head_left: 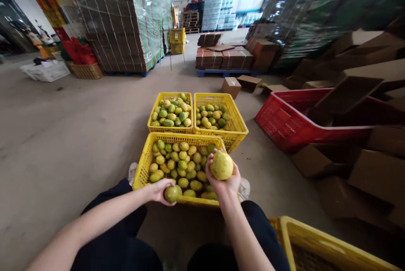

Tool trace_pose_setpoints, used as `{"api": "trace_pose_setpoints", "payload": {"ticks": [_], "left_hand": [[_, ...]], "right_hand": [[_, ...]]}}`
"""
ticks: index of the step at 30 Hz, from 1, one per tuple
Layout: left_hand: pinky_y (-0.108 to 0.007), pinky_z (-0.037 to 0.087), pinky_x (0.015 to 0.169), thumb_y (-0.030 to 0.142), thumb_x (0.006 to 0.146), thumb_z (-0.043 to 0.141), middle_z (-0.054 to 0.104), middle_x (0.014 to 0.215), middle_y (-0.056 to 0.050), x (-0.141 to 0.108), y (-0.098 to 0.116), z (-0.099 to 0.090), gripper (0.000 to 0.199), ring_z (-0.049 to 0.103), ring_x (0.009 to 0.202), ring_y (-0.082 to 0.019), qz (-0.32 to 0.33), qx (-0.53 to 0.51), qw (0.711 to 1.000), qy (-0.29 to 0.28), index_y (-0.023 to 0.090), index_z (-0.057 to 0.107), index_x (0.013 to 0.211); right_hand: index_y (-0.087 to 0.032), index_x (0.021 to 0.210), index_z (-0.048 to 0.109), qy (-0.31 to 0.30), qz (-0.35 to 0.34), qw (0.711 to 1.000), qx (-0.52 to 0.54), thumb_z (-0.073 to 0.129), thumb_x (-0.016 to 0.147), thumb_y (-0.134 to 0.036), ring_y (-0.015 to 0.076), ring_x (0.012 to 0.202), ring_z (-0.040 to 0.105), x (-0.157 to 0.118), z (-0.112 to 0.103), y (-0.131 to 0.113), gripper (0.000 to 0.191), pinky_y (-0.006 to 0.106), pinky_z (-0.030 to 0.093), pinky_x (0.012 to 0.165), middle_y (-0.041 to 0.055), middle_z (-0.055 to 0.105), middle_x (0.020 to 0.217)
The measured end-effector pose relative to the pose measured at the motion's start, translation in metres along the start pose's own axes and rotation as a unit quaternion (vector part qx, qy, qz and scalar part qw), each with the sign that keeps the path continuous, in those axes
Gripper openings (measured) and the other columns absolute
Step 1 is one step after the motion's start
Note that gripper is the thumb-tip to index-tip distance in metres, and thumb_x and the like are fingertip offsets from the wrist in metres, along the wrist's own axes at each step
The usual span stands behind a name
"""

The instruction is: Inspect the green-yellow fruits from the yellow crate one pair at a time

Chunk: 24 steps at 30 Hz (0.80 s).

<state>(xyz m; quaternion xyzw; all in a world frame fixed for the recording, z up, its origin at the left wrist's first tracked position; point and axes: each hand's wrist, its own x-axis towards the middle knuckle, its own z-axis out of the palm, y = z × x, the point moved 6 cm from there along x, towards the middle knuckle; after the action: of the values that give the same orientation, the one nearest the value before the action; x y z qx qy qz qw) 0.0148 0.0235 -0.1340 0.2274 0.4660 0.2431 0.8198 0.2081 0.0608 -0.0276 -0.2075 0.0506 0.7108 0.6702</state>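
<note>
Big yellow fruit lies in my right hand, above the right part of the front yellow crate. From my distant seat I see this palm turned upward, with the fingers curled around the fruit's side, so it is held from below. My left hand is gripping a greenish fruit, with the fingers bent around it, at the near edge of the same crate. I cannot tell whether this fruit touches the rim.

Inside the front crate I see many green and yellow fruits, lying in a loose pile. Just behind it stand two more yellow crates side by side: the rear left crate is well filled with similar fruits, and the rear right crate has a lower heap. To the right, well apart from my hands, there is a red crate, with cardboard boxes around it. At the lower right I see part of another yellow crate.
</note>
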Motion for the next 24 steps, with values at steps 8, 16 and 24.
{"api": "trace_pose_setpoints", "payload": {"ticks": [8,16,24], "left_hand": [[-0.036,0.058,0.073,0.026,0.071,0.068,0.059,0.117,-0.014,0.074,0.195,-0.012,0.027,0.061,0.102,-0.026,0.057,0.458,0.860,0.219,0.017,0.053,0.091],[-0.033,0.032,0.110,0.027,0.088,0.058,0.035,0.148,-0.014,0.178,0.341,-0.002,0.048,0.038,0.133,-0.024,0.245,0.541,0.720,0.360,0.015,0.041,0.131],[-0.059,0.007,0.116,0.036,0.098,0.023,0.004,0.161,-0.009,0.223,0.319,-0.030,0.058,0.004,0.147,-0.032,0.220,0.555,0.703,0.386,0.016,0.017,0.152]], "right_hand": [[-0.024,0.105,0.066,0.098,-0.032,0.995,0.005,0.054,0.069,-0.022,0.0193,0.077,0.068,-0.019,-0.034,-0.050,0.038,0.034,0.061,0.060,0.0033,0.073,0.099],[-0.023,0.105,0.068,0.241,-0.075,0.968,0.019,0.057,0.067,-0.022,0.0209,0.075,0.070,-0.027,-0.058,-0.102,0.040,0.033,0.061,0.058,0.0060,0.074,0.101],[-0.023,0.099,0.071,0.203,-0.079,0.976,-0.019,0.067,0.065,-0.025,0.0224,0.079,0.071,-0.022,-0.069,-0.097,0.034,0.035,0.062,0.064,0.0054,0.074,0.102]]}}
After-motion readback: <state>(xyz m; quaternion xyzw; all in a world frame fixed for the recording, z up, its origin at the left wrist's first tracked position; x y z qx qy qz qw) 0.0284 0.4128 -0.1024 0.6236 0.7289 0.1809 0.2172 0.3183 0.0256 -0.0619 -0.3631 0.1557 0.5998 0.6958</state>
